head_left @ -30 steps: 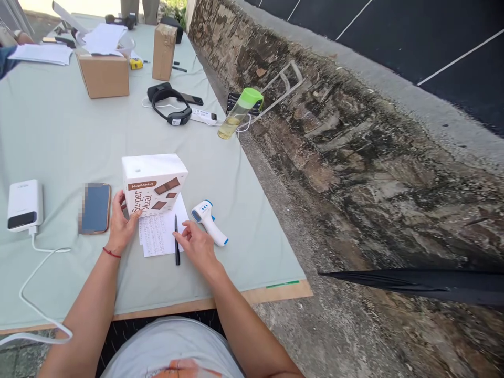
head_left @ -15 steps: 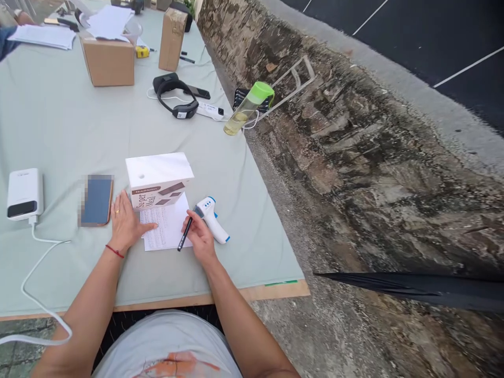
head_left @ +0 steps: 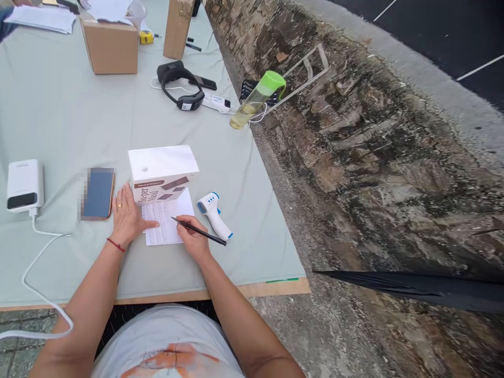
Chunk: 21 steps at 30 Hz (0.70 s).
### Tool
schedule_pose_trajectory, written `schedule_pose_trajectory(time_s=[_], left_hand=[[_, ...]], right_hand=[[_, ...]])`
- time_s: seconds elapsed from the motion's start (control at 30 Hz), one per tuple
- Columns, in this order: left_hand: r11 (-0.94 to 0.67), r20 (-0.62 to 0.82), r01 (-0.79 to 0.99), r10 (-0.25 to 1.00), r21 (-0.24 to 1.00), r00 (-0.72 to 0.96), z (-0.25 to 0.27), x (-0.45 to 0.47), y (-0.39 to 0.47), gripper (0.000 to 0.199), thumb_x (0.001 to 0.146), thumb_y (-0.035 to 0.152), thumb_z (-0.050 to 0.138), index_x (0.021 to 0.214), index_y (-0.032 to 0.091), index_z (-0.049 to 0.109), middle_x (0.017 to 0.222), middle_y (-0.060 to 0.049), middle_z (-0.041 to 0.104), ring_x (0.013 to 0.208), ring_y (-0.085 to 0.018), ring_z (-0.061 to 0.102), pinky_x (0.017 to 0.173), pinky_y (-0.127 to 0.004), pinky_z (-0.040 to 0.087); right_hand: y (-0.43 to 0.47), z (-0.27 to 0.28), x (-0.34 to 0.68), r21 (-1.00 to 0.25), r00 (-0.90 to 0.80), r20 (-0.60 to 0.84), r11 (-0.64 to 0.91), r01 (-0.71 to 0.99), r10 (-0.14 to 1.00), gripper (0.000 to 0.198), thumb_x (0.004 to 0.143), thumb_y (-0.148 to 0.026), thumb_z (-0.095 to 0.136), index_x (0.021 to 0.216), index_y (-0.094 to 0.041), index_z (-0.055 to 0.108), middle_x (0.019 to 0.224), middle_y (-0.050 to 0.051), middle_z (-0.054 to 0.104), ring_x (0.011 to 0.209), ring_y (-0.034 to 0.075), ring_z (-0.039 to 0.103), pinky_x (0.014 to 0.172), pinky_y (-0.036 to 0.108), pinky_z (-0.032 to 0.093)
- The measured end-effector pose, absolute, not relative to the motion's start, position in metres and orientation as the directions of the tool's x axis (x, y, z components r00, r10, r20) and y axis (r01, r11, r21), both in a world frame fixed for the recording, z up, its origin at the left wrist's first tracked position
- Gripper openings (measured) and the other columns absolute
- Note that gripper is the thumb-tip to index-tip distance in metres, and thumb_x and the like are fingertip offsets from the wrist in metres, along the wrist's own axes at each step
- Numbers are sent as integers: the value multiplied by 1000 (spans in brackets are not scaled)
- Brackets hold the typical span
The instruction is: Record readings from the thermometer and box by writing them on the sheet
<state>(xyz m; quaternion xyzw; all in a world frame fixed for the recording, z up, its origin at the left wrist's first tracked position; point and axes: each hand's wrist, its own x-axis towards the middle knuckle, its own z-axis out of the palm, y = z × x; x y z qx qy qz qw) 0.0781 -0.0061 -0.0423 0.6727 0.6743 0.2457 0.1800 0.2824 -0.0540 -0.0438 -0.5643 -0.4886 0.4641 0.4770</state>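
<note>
My right hand (head_left: 193,239) grips a black pen (head_left: 205,233), its tip over the right part of a sheet of paper (head_left: 163,231). Dense handwriting covers the sheet's left part; the right part looks blank. My left hand (head_left: 129,218) lies flat with fingers spread, the thumb reaching onto the paper's left side. Its fingertips are beside the lower left corner of a white box (head_left: 163,168) with brown print, which hides the paper's far end. A white and blue infrared thermometer (head_left: 214,214) lies just right of my right hand. Left of my left hand lies a phone (head_left: 98,194).
A white power bank (head_left: 25,185) with a cable (head_left: 43,294) lies at the left. Farther back are a black headset (head_left: 181,92), a green-capped bottle (head_left: 258,100) near the table's right edge, and cardboard boxes (head_left: 112,50). A person's sleeve (head_left: 6,26) shows at the upper left.
The pen has turned in my right hand: it pointed down toward me, and now its tip is at the paper. My left hand keeps its place. The view has tilted down slightly.
</note>
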Motion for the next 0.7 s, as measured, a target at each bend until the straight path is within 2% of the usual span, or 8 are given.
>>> schedule_pose_trajectory(time_s=[0.1, 0.2, 0.37, 0.7], left_hand=[[-7, 53, 852, 998, 523, -25, -38, 79, -7, 158, 43, 56, 95, 160, 3, 4, 165, -32, 20, 156, -48, 11, 126, -63, 8], [11, 21, 883, 1000, 469, -24, -30, 82, -8, 155, 47, 55, 94, 159, 0, 2, 165, -33, 18, 156, -45, 11, 127, -60, 8], [36, -13, 896, 999, 443, -34, -22, 84, -10, 153, 48, 52, 94, 159, 0, 2, 166, -31, 18, 157, -43, 12, 128, -57, 10], [35, -16, 894, 999, 446, -31, -24, 84, -9, 154, 48, 53, 94, 160, 2, 2, 166, -31, 17, 157, -44, 11, 128, -58, 10]], right_hand=[[-55, -51, 273, -986, 162, -94, -115, 122, 982, 19, 71, -40, 63, 79, -23, 67, 68, 0, 64, 60, 15, 53, 61, 31, 46], [-56, -56, 267, -987, 197, -47, -76, 142, 979, 18, 71, -41, 61, 72, -23, 64, 62, -1, 61, 57, 14, 51, 58, 30, 45], [-56, -56, 266, -981, 195, 8, -30, 190, 981, 17, 73, -39, 59, 73, -23, 65, 64, -1, 63, 58, 14, 54, 59, 29, 48], [-56, -55, 266, -974, 162, -3, -40, 224, 987, 17, 75, -38, 58, 74, -22, 66, 67, 0, 65, 59, 16, 56, 61, 30, 47]])
